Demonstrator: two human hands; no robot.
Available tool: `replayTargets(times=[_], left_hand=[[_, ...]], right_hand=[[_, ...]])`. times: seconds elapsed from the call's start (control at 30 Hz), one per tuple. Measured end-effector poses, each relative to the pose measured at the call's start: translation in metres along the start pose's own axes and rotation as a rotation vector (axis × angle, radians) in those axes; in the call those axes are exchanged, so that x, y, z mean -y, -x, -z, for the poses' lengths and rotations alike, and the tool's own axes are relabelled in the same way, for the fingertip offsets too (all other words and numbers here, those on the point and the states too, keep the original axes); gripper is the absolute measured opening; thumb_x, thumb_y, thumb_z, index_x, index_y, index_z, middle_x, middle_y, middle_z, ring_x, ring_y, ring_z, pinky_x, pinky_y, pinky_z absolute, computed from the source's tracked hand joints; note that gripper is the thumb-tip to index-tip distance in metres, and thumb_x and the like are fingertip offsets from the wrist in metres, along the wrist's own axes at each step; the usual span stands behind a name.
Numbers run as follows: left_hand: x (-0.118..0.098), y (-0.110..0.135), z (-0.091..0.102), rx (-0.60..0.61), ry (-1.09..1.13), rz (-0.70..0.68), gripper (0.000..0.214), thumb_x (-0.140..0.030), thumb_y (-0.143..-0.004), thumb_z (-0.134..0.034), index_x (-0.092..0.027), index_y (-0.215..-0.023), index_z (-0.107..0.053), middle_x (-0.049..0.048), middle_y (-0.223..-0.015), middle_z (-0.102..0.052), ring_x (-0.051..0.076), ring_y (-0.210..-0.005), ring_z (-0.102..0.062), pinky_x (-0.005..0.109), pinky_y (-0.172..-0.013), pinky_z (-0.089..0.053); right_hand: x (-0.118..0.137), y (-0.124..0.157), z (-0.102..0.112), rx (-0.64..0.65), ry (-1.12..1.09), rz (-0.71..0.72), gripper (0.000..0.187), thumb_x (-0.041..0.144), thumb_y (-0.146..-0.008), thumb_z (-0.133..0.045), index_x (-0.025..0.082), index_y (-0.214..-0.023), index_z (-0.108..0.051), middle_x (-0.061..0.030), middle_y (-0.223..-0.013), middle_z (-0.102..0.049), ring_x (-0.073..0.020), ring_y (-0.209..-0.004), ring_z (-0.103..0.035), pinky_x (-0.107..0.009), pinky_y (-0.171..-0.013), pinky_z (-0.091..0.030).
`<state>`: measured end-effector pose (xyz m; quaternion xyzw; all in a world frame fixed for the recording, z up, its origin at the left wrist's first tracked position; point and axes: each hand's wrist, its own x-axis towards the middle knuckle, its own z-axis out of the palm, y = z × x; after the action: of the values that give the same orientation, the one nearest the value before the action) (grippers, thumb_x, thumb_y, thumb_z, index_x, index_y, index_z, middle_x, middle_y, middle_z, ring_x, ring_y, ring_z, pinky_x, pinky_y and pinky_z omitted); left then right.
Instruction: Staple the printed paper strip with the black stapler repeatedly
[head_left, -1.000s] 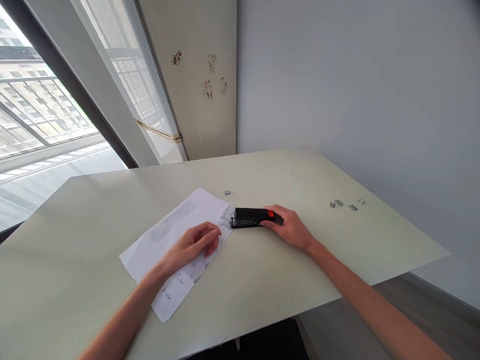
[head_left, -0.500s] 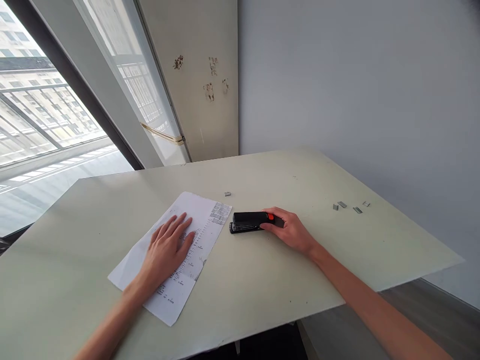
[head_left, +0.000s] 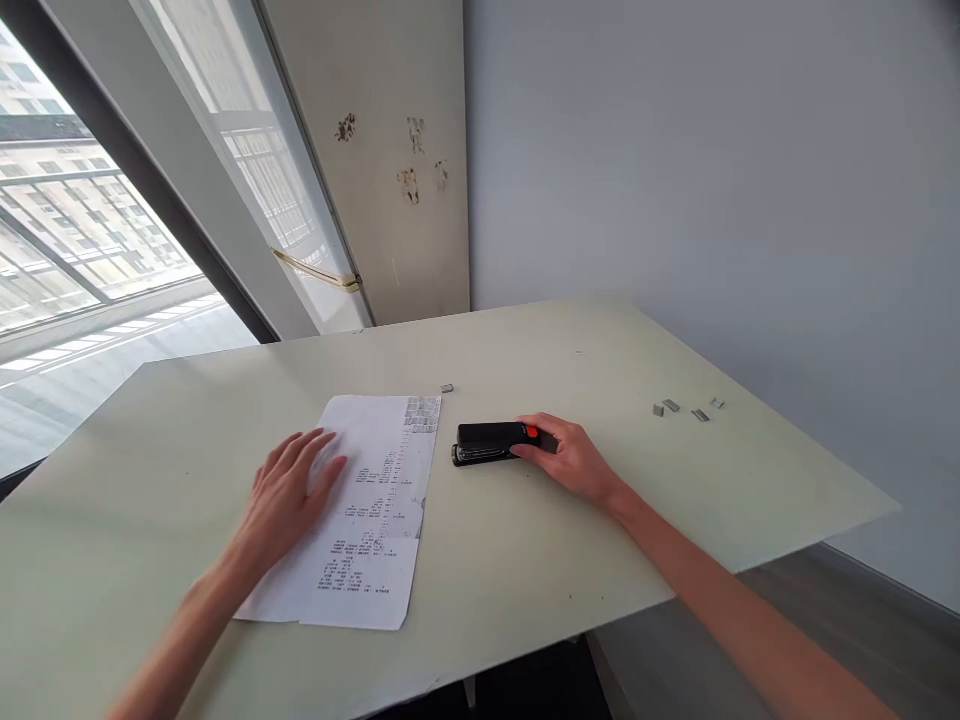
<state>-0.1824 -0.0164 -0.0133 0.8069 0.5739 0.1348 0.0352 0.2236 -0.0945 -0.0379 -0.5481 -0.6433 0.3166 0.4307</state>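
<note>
White printed paper (head_left: 375, 500) lies on the pale table, its upper right corner close to the stapler. Across its left edge rests my left hand (head_left: 291, 490), fingers stretched and slightly spread. A black stapler (head_left: 487, 436) with a red patch near its rear end lies on the table, its front pointing left toward the paper. My right hand (head_left: 559, 455) grips the stapler's rear, thumb on the near side and fingers on the far side. A gap of bare table separates stapler and paper.
One small strip of staples (head_left: 447, 388) lies beyond the paper's corner. Several more staple pieces (head_left: 671, 406) are scattered at the right. Behind the table (head_left: 510, 560) stand a grey wall (head_left: 675, 150) and a cream refrigerator (head_left: 405, 240), with a window at the left.
The paper has turned so its long side runs more nearly straight away from me. My left hand has moved left toward the paper's edge. The right hand still holds the stapler.
</note>
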Motion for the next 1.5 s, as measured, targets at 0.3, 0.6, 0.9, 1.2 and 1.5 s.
replayTargets(times=[0.3, 0.6, 0.9, 1.2, 1.5], left_hand=[[0.061, 0.023, -0.005, 0.043, -0.033, -0.034, 0.063, -0.062, -0.101, -0.038, -0.035, -0.157, -0.046, -0.0025, -0.168, -0.039, 0.034, -0.158, -0.028, 0.060, -0.127, -0.028], [0.029, 0.033, -0.009, 0.052, -0.003, -0.031, 0.063, -0.063, -0.099, -0.039, -0.025, -0.149, -0.049, 0.0020, -0.166, -0.043, 0.033, -0.160, -0.023, 0.058, -0.128, -0.025], [0.026, 0.039, -0.014, 0.021, 0.010, -0.057, 0.057, -0.061, -0.100, -0.040, -0.027, -0.145, -0.049, 0.0017, -0.166, -0.043, 0.032, -0.160, -0.024, 0.058, -0.128, -0.023], [0.010, 0.043, -0.008, 0.034, 0.018, -0.026, 0.056, -0.060, -0.099, -0.042, -0.025, -0.141, -0.052, 0.0047, -0.165, -0.046, 0.034, -0.160, -0.025, 0.059, -0.128, -0.025], [0.002, 0.051, -0.017, -0.027, 0.002, -0.085, 0.054, -0.058, -0.102, -0.040, -0.023, -0.142, -0.049, 0.0078, -0.165, -0.044, 0.033, -0.159, -0.026, 0.059, -0.128, -0.025]], right_hand=[[-0.004, -0.005, 0.000, -0.017, -0.010, 0.028, 0.036, 0.055, -0.093, -0.069, 0.028, -0.116, -0.073, -0.0037, -0.106, -0.074, -0.0227, -0.096, -0.066, -0.033, -0.074, -0.053], [-0.003, -0.004, 0.000, -0.015, -0.018, 0.006, 0.032, 0.052, -0.093, -0.070, 0.031, -0.117, -0.074, -0.0027, -0.109, -0.074, -0.0231, -0.098, -0.067, -0.033, -0.072, -0.053], [0.000, -0.002, 0.000, -0.012, -0.032, -0.006, 0.032, 0.052, -0.093, -0.069, 0.030, -0.116, -0.074, -0.0031, -0.110, -0.074, -0.0238, -0.099, -0.068, -0.036, -0.081, -0.055], [-0.003, -0.003, 0.000, -0.015, -0.010, -0.013, 0.032, 0.052, -0.093, -0.070, 0.030, -0.116, -0.074, -0.0035, -0.112, -0.075, -0.0243, -0.101, -0.068, -0.035, -0.077, -0.055], [0.004, -0.001, 0.002, -0.062, -0.100, -0.105, 0.038, 0.055, -0.089, -0.073, 0.029, -0.117, -0.076, -0.0038, -0.113, -0.074, -0.0239, -0.102, -0.068, -0.036, -0.086, -0.056]])
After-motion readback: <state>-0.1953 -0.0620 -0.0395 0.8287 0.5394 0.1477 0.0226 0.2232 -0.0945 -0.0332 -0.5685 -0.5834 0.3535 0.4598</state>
